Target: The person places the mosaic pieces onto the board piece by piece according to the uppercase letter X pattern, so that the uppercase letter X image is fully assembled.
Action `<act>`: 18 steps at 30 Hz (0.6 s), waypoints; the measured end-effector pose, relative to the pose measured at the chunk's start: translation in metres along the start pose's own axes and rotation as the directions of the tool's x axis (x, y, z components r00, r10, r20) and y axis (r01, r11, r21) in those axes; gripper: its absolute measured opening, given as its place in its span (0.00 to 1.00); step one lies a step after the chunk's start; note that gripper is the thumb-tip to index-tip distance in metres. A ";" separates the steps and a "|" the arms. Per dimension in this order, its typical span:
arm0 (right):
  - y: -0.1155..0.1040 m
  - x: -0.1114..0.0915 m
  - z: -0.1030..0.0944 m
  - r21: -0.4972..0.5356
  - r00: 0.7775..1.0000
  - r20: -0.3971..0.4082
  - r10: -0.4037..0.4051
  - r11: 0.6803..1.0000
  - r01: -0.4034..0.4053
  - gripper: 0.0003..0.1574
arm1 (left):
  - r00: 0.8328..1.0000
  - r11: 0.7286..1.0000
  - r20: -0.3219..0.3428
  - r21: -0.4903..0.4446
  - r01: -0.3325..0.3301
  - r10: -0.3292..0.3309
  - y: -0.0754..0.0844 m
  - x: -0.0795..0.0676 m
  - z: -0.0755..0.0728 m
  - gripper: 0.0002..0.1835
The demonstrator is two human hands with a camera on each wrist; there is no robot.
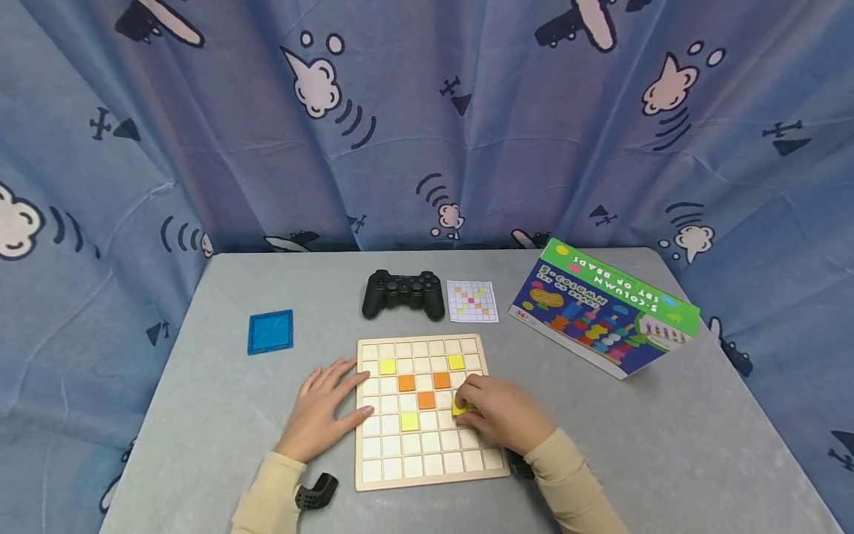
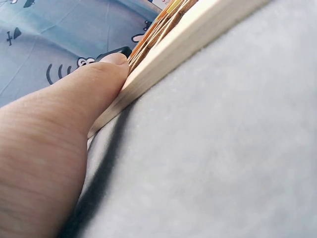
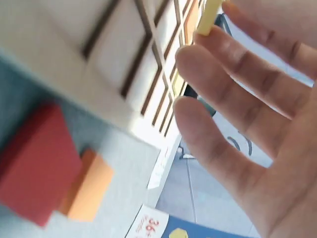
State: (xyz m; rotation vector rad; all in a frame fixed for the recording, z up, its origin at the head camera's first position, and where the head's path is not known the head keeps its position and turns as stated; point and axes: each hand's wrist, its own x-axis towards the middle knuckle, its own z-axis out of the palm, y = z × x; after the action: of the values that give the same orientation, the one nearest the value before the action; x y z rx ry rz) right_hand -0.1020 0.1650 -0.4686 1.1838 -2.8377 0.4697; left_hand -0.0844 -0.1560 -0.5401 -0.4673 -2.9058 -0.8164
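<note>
My right hand (image 1: 503, 411) pinches a yellow square tile (image 3: 210, 17) by its edges, above the right half of the wooden grid board (image 1: 359, 452). At the board's left edge lies my left hand (image 1: 320, 408), fingers extended, with its thumb touching the wooden rim. Set in the pale cells are three orange tiles, one being the central orange tile (image 1: 426, 400), and yellow tiles such as the lower yellow tile (image 1: 410, 421). A red tile (image 3: 42, 166) and a loose orange tile (image 3: 89, 188) lie beside the board in the right wrist view, hidden from the head view.
Behind the board are a black game controller (image 1: 403, 294) and a small pattern card (image 1: 472, 301). A blue tray (image 1: 270, 332) sits at the left. The colourful toy box (image 1: 603, 308) stands at the right rear, before a blue curtain (image 1: 400, 111).
</note>
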 end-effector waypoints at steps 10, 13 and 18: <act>-0.011 0.005 0.009 0.020 0.999 0.041 -0.021 1.000 0.020 0.12 | 1.000 1.000 0.002 0.002 0.000 0.000 0.000 0.000 -0.001 0.32; -0.013 0.005 0.011 0.014 0.998 0.057 -0.023 1.000 0.023 0.12 | 1.000 1.000 0.008 -0.001 0.004 -0.004 0.001 0.000 -0.001 0.32; -0.014 0.005 0.013 0.008 0.998 0.054 -0.023 1.000 0.022 0.12 | 1.000 1.000 0.020 -0.001 0.012 -0.012 0.001 0.000 -0.001 0.32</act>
State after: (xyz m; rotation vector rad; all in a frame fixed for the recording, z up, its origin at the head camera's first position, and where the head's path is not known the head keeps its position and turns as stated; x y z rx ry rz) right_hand -0.0941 0.1483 -0.4768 1.2474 -2.8665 0.4540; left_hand -0.0840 -0.1555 -0.5382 -0.4610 -2.9299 -0.8202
